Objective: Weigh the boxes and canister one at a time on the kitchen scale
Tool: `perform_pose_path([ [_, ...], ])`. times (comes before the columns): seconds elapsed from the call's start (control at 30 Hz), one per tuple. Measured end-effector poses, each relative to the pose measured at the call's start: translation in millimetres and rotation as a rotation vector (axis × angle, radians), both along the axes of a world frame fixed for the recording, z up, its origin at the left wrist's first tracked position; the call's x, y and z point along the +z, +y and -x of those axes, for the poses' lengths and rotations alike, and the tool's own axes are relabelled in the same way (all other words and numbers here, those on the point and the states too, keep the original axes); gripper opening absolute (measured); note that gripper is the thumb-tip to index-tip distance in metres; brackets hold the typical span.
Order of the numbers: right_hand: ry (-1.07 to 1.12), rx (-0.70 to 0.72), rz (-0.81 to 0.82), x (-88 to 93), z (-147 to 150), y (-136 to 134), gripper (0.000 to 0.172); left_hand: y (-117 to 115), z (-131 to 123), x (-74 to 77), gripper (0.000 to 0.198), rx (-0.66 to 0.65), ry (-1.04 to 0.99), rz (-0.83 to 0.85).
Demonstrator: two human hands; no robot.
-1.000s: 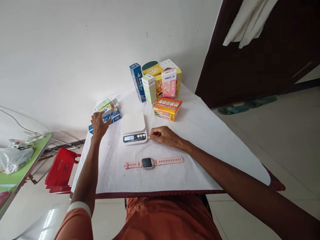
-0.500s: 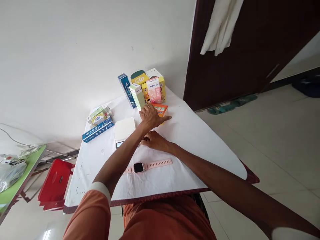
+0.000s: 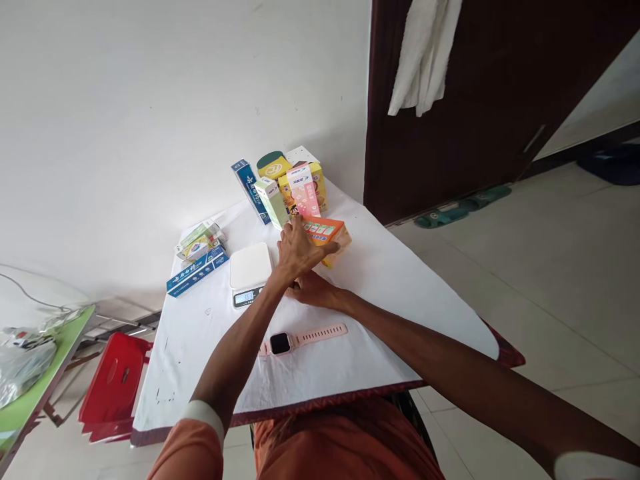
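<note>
My left hand (image 3: pixel 303 252) reaches over the near side of an orange box (image 3: pixel 325 230), thumb at its right and fingers at its left, gripping it. Low on the table beneath that wrist, my right hand (image 3: pixel 314 291) has curled fingers; whatever they may hold is hidden. Just left of both hands lies a white kitchen scale (image 3: pixel 251 268) with a lit display and a bare plate. Behind the orange box stand a pink and white box (image 3: pixel 304 192), a yellow box (image 3: pixel 320 183) and a pale green box (image 3: pixel 273 203).
A tall blue box (image 3: pixel 250 190) leans near a green-lidded yellow container (image 3: pixel 273 165) by the wall. Further left, another blue box (image 3: pixel 197 271) lies before small cartons (image 3: pixel 200 243). A pink-strapped smartwatch (image 3: pixel 280 343) lies near the front edge. A red stool (image 3: pixel 113 383) stands left.
The orange box has shifted slightly right and turned, with my left hand on it, and more of it shows. The scale's display has come into clearer view. The whole view has shifted a little.
</note>
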State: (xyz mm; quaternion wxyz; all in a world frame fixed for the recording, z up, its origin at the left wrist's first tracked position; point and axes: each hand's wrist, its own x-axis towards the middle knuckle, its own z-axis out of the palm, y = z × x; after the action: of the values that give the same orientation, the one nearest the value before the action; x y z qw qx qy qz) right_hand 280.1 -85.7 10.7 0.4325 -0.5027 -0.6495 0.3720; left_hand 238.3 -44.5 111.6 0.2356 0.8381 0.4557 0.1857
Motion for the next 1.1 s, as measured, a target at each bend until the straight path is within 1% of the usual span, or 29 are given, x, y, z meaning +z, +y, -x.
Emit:
perform_pose_path([
  [0.07,0.005,-0.014,0.018,0.1,-0.3,-1.2,0.022,-6.2,15.6,11.0,0.084,-0.033,-0.138,0.006],
  [0.13,0.011,0.013,0.023,2.0,-1.2,-2.5,0.019,-7.5,37.0,21.0,0.083,-0.052,-0.225,0.01],
  [0.17,0.009,0.022,0.023,3.3,-1.9,-3.0,0.018,-6.1,49.6,24.8,0.084,-0.046,-0.241,0.006],
  [0.23,-0.007,0.029,0.037,5.7,-3.1,-3.8,0.017,0.8,76.1,28.9,0.084,0.01,-0.226,-0.034],
  [0.33,-0.007,0.021,0.068,7.1,-4.2,-4.6,0.017,16.7,112.7,26.2,0.082,0.16,-0.126,-0.108],
  [0.43,0.029,0.024,0.068,6.6,-4.8,-5.1,0.02,30.4,136.7,16.8,0.081,0.289,-0.013,-0.121],
  [0.53,0.029,0.033,0.057,6.5,-5.8,-5.8,0.023,36.8,144.4,6.9,0.082,0.373,0.071,-0.113],
  [0.67,0.025,0.04,0.061,7.1,-6.7,-7.3,0.033,36.3,136.7,-3.2,0.085,0.473,0.144,-0.114],
  [0.8,0.049,0.045,0.076,8.9,-5.8,-9.8,0.039,30.2,125.5,-10.5,0.087,0.513,0.187,-0.164],
  [0.87,0.071,0.043,0.089,10.9,-5.5,-10.9,0.04,27.8,125.7,-12.5,0.087,0.518,0.175,-0.174],
  [0.97,0.102,0.0,0.103,14.6,-8.0,-11.6,0.045,29.7,141.0,-12.8,0.085,0.506,0.113,-0.194],
  [1.03,0.131,-0.072,0.094,16.0,-12.3,-11.2,0.049,35.4,161.5,-13.4,0.08,0.483,0.05,-0.235],
  [1.1,0.157,-0.156,0.087,15.6,-17.7,-9.8,0.051,43.1,186.9,-17.7,0.072,0.452,-0.037,-0.301],
])
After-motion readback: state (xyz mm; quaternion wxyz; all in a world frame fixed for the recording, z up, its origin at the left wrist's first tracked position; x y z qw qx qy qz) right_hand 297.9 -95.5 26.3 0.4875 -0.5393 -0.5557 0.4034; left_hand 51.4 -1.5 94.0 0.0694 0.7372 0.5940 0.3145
